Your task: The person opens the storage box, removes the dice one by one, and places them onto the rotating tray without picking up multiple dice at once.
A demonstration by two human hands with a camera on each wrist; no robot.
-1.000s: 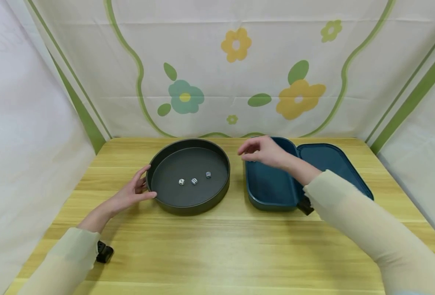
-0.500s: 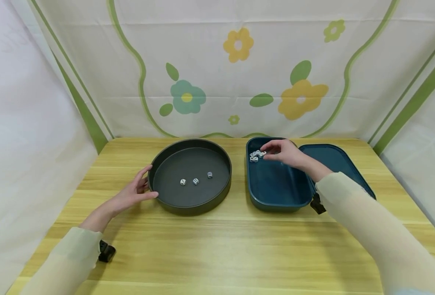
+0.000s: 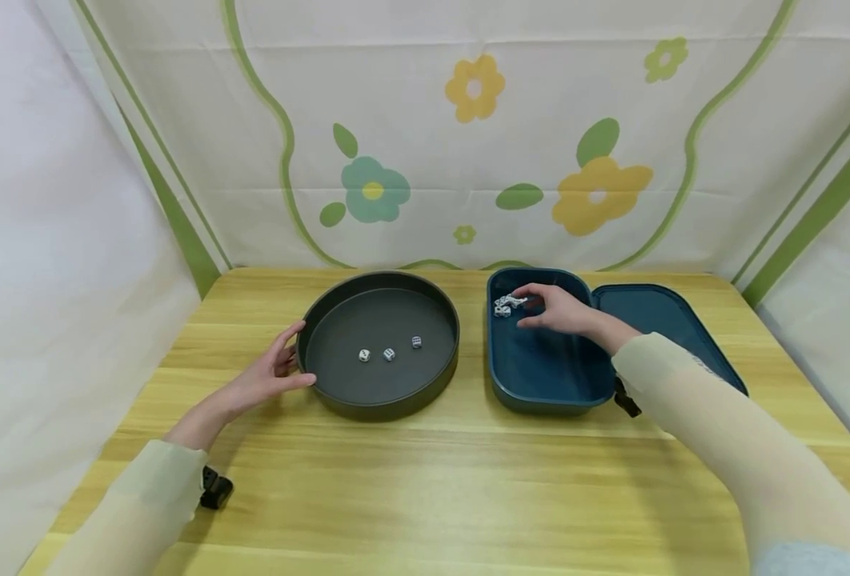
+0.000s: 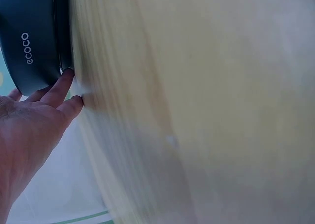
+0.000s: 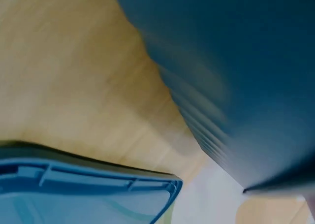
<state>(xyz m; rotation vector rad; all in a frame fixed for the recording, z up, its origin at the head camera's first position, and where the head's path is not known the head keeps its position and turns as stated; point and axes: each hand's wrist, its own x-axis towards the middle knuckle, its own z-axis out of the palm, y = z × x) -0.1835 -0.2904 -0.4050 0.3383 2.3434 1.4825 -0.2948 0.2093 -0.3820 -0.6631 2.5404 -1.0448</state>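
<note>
My left hand [image 3: 262, 382] rests against the left side of a round dark grey pan [image 3: 378, 316], thumb and fingers spread along its outer wall. In the left wrist view its fingertips lie at the outside of the pan [image 4: 34, 34]. Three white dice [image 3: 389, 354] lie spread on the pan's floor. My right hand [image 3: 563, 310] reaches into a dark blue box [image 3: 547, 368], thumb and fingers apart. Its fingertips are right at a cluster of several white dice [image 3: 509, 304] in the box's back left corner. The right wrist view shows the box's outer wall [image 5: 236, 51], the fingers hidden.
The box's lid [image 3: 655, 308] lies opened out to its right. Both containers stand on a wooden table [image 3: 410, 488] with a gap between them. A white cloth with printed flowers [image 3: 418, 232] hangs along the back edge, and more cloth hangs at both sides.
My right hand has drawn back to the right from over the box's left rim, uncovering the dice cluster. The left hand stays at the pan. The head view has shifted slightly.
</note>
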